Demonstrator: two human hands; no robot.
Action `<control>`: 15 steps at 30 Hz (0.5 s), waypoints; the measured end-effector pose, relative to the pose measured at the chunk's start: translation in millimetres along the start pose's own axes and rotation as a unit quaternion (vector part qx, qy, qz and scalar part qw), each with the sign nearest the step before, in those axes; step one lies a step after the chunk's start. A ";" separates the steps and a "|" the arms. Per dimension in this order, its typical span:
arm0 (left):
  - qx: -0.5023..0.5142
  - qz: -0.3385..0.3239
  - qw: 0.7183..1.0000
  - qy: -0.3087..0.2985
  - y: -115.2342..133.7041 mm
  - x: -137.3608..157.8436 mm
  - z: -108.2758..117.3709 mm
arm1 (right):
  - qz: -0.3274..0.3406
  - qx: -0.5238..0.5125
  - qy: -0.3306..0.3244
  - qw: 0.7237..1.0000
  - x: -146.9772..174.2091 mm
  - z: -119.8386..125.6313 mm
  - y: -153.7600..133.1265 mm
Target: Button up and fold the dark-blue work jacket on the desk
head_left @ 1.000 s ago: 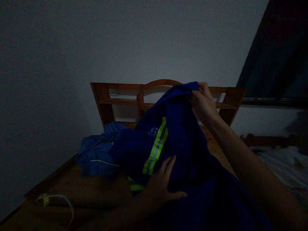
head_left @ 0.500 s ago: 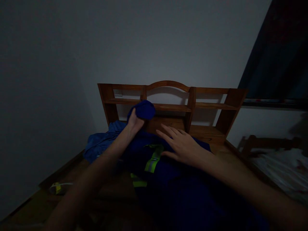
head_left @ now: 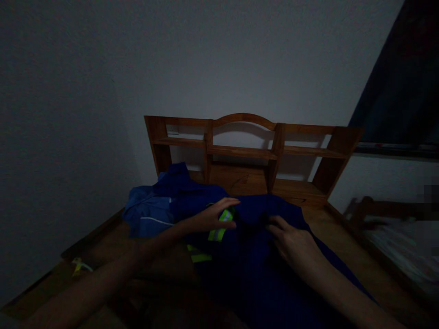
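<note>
A dark blue work jacket (head_left: 254, 274) with yellow-green and silver reflective bands lies spread in front of me. My left hand (head_left: 216, 216) hovers at a reflective band (head_left: 219, 233), fingers stretched and thumb apart, holding nothing. On the right side of the jacket, my right hand (head_left: 293, 242) has its fingers curled down and pinched at the cloth near the collar area. The dim light hides the exact fold between those fingertips. One sleeve of the jacket reaches left over a lighter blue garment (head_left: 147, 212) with white piping.
A wooden headboard with shelves (head_left: 242, 151) stands against the white wall behind the clothes. To the right is a low wooden frame (head_left: 387, 205) with pale crumpled fabric (head_left: 398, 242). A small yellow item with a white strip (head_left: 78, 267) lies at lower left.
My left hand has let go of the sleeve end it held up and come down to the right. The sleeve now lies flat. My right hand has moved right and curled its fingers.
</note>
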State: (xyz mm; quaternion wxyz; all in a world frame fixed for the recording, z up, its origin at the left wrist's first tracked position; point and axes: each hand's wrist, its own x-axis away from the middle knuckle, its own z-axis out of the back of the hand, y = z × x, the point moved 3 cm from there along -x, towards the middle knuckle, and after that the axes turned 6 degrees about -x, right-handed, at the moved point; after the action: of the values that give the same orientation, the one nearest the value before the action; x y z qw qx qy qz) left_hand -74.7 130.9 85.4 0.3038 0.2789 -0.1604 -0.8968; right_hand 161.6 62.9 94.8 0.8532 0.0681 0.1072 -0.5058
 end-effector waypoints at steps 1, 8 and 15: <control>-0.004 -0.024 0.999 -0.032 16.5 8.3 -12.6 | -0.006 -0.015 0.048 0.999 -2.1 10.1 -6.7; 0.084 -0.011 0.996 -0.017 31.4 60.0 -17.2 | 0.150 -0.206 -0.022 0.967 7.9 45.0 -38.0; -0.114 0.073 0.991 0.021 -42.2 137.2 48.1 | -0.193 -0.020 -0.081 0.978 35.2 -75.0 122.2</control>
State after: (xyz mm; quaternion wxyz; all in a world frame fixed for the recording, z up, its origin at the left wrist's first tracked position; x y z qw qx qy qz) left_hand -213.2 81.8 49.0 0.4016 0.2485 -0.0705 -0.8786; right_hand 276.7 108.4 14.4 0.7467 -0.0123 0.0595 -0.6624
